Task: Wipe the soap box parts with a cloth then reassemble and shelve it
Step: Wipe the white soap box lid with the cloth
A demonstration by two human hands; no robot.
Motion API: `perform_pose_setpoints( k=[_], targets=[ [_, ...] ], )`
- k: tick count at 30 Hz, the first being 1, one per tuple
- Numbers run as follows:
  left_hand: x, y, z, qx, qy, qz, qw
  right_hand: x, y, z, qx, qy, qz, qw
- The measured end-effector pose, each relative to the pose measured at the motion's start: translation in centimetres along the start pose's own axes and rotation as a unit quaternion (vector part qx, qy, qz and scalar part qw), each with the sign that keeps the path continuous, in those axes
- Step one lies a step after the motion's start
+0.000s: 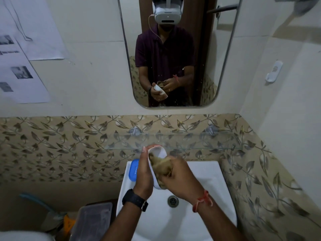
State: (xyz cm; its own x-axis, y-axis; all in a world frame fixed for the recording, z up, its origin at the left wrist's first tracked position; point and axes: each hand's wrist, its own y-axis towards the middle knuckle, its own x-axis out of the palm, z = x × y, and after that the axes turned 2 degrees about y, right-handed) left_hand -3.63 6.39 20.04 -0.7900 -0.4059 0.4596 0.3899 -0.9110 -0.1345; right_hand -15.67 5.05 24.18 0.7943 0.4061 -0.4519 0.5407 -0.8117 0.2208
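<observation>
Over a white sink (205,173), the left hand (143,174) is gripping the white soap box shell (159,153) while the right hand (178,176) fingers are pressing a cloth (160,165) inside it. The blue lid (133,169) is lying on the sink's far left rim, a glass shelf (191,139) and mirror (173,58) hanging beyond.

left hand (144,173) cupped, right hand (178,178) clenched, forearms converging

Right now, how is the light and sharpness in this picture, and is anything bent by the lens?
Head view: dim, flat light; the hands, white soap box part and cloth are fairly sharp; the mirror sides and wall lines bow from the wide lens; the corners are darker and softer.
</observation>
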Motion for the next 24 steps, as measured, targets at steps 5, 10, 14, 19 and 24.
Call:
perform_pose_setpoints(
  k=[5, 10, 14, 19, 24],
  targets=[
    [0.2, 0.1, -0.2, -0.013, -0.011, -0.017, 1.0, -0.6, 0.0, 0.9, 0.001, -0.084, 0.071, 0.994],
    [1.4, 0.2, -1.1, -0.013, -0.021, -0.006, 1.0, -0.4, -0.2, 0.0, 0.007, 0.071, 0.071, 0.995],
    [0.4, 0.6, -0.4, -0.007, 0.049, 0.027, 0.998, -3.1, -0.8, -0.6, 0.063, -0.058, -0.187, 0.979],
    [0.6, -0.2, -0.7, -0.065, 0.08, 0.04, 0.994, -5.8, -1.5, 3.4, 0.115, -0.203, -0.095, 0.968],
    [-1.0, -0.3, -1.0, -0.034, 0.082, -0.006, 0.996, -7.0, 0.2, -1.1, 0.023, -0.215, 0.093, 0.972]
  ],
)
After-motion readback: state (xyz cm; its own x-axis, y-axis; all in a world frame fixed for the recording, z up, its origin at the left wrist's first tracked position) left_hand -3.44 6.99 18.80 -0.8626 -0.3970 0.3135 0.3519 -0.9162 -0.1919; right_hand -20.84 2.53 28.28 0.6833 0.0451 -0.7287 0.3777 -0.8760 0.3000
